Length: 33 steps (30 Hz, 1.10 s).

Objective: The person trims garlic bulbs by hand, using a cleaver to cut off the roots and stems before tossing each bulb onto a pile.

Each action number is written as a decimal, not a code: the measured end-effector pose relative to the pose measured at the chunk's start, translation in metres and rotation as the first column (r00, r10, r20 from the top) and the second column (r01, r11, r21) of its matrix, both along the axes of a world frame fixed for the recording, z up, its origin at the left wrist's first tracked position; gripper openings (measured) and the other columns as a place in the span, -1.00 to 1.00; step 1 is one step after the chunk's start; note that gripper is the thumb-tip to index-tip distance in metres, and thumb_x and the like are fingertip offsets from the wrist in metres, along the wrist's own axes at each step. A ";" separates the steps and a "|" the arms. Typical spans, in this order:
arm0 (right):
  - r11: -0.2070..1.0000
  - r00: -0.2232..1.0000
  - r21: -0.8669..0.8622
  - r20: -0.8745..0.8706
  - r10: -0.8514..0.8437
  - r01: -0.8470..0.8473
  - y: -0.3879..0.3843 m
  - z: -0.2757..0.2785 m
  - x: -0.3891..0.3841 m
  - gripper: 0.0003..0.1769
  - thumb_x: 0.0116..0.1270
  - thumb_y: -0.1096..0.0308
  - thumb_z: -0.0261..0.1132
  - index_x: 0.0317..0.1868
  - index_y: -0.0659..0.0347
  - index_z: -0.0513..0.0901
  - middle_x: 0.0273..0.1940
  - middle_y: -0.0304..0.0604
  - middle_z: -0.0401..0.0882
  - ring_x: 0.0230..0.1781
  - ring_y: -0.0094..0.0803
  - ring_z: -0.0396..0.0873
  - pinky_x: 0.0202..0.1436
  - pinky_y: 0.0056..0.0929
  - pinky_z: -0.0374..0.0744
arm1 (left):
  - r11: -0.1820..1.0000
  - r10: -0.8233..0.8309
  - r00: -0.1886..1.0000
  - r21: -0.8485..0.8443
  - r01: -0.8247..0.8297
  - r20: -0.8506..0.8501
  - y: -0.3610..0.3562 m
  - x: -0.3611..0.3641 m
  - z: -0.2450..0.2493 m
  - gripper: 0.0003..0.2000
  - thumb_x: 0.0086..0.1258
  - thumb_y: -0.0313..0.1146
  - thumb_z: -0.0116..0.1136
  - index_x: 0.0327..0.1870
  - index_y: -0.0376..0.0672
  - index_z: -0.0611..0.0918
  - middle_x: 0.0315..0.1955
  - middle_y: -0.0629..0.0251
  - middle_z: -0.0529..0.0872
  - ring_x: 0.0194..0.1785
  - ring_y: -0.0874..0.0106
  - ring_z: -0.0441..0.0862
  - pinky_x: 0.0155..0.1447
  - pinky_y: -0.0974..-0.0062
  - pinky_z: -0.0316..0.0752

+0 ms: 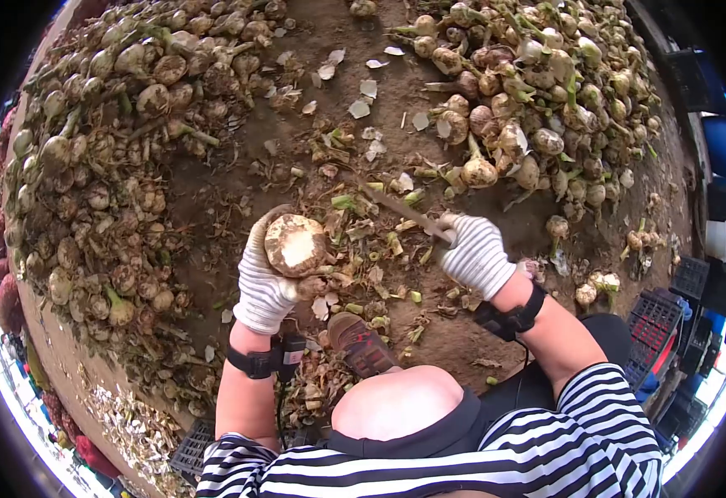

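My left hand (263, 286), in a white striped glove, is closed around a large garlic bulb (298, 246). A pale, bare patch on the bulb faces up, ringed by brown, dirty skin. Gloved the same way, my right hand (477, 256) grips a knife (408, 214); its handle is hidden in the fingers. The thin, dull blade points up and left, apart from the bulb. Cut green stem pieces (346, 202) and root trimmings lie on the soil between and below my hands.
Heaped garlic (105, 166) covers the left side, and another garlic pile (537, 100) lies at upper right. White skin flakes (359, 109) dot the dirt between them. My shoe (361, 342) rests among trimmings. Plastic crates (653, 328) stand at the right edge.
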State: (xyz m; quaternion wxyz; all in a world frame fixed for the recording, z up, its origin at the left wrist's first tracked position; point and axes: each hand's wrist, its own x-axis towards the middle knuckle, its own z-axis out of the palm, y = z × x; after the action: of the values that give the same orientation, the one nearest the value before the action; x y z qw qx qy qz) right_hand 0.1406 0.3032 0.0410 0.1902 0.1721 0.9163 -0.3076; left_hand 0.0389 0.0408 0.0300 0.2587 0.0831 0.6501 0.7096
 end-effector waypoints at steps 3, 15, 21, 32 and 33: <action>0.993 0.987 -0.098 0.144 0.072 -0.058 -0.011 0.002 -0.002 -0.67 -0.02 0.27 0.18 -0.20 0.15 0.65 -0.42 0.05 0.61 -0.34 -0.03 0.59 -0.24 -0.20 0.57 | 0.991 -0.027 0.983 0.137 0.001 0.183 -0.004 0.004 -0.012 -0.02 -0.30 -0.15 0.63 0.25 -0.11 0.29 0.05 0.24 0.49 0.03 0.37 0.54 0.16 0.41 0.53; 0.974 0.967 -0.039 0.121 0.225 -0.222 -0.013 0.019 -0.008 -0.72 -0.12 0.26 0.24 -0.36 0.20 0.62 -0.47 0.04 0.60 -0.37 -0.02 0.59 -0.28 -0.16 0.56 | 0.950 -0.236 0.808 -0.048 0.310 0.540 0.026 0.013 -0.006 -0.66 0.19 -0.38 0.21 -0.01 -0.22 0.55 -0.28 0.35 0.64 -0.21 0.50 0.59 -0.12 0.55 0.51; 0.992 0.913 0.109 0.407 0.007 -0.056 0.021 -0.021 0.027 -0.68 -0.02 0.24 0.18 -0.28 0.23 0.66 -0.32 0.09 0.63 -0.25 -0.03 0.62 -0.15 -0.20 0.57 | 0.846 -0.378 0.907 -0.466 0.258 -0.184 0.044 0.007 0.024 -0.96 0.17 -0.51 0.15 -0.40 -0.26 0.62 -0.38 0.23 0.51 -0.35 0.48 0.47 -0.28 0.57 0.43; 0.736 0.759 -0.187 0.129 -0.638 0.651 0.052 -0.038 0.101 -0.72 0.03 0.35 0.27 -0.24 0.32 0.62 -0.60 -0.14 0.54 -0.42 -0.39 0.63 -0.36 -0.42 0.54 | 0.992 -0.024 0.956 -0.122 -0.013 -0.293 0.252 -0.227 -0.074 -0.30 0.29 0.02 0.13 0.40 0.00 0.17 0.26 0.01 0.37 0.24 0.04 0.41 0.26 0.21 0.38; 0.697 0.731 -0.222 0.175 -0.659 0.682 0.059 -0.021 0.098 -0.70 0.04 0.34 0.26 -0.21 0.32 0.62 -0.58 -0.12 0.57 -0.44 -0.37 0.63 -0.35 -0.43 0.56 | 0.670 -0.573 0.659 -0.742 0.034 -0.488 0.245 -0.208 -0.077 -0.31 0.31 -0.03 0.09 0.42 0.03 0.13 0.31 -0.04 0.27 0.29 -0.03 0.33 0.31 0.20 0.31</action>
State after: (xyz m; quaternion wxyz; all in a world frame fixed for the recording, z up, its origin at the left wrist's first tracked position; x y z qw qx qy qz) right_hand 0.2384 0.3621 0.0202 0.1241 0.4788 0.7305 -0.4708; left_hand -0.1686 0.2861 -0.0469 0.1339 0.3566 0.8817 0.2785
